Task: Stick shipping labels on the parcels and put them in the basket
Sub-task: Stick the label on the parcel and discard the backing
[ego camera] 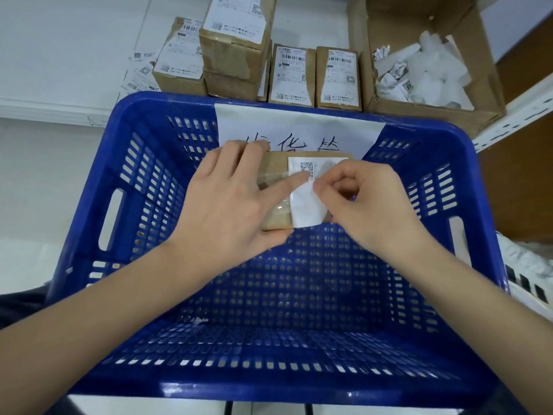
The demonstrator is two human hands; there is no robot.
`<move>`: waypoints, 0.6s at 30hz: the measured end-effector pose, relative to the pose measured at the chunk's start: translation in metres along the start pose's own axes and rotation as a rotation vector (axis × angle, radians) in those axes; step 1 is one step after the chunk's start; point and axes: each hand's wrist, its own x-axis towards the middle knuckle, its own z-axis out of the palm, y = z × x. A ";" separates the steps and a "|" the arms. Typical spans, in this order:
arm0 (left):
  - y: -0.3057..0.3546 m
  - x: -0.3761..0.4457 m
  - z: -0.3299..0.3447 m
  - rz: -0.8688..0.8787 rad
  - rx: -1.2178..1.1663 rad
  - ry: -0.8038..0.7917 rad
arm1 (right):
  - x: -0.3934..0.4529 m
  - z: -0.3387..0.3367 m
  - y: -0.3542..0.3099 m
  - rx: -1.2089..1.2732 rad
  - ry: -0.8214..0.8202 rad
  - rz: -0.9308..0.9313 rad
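Parcel [276,191]: being held above the blue basket [143,181], near its far wall.
Left hand [227,199]: gripping the parcel's left side, index fingertip pressing the label [308,190].
Right hand [362,202]: pinching the label's curling lower part.
Labelled parcels [291,74]: standing behind the basket.

Bare forearms, no sleeves, left hand [230,202], right hand [366,202] ringless

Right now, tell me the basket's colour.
Blue, with slotted walls; the head view shows the basket best.
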 end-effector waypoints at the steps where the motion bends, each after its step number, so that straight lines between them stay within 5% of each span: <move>1: 0.001 -0.001 0.001 0.006 0.003 -0.009 | -0.002 0.002 0.001 -0.067 0.027 -0.051; 9: 0.002 -0.002 0.004 0.010 -0.005 -0.024 | -0.005 0.010 0.006 -0.315 0.133 -0.327; 15: -0.003 0.001 0.002 -0.007 0.019 -0.008 | -0.006 0.001 -0.009 0.198 -0.194 0.053; 18: -0.007 0.002 0.001 -0.028 0.014 -0.013 | -0.007 0.002 -0.010 0.214 -0.222 0.066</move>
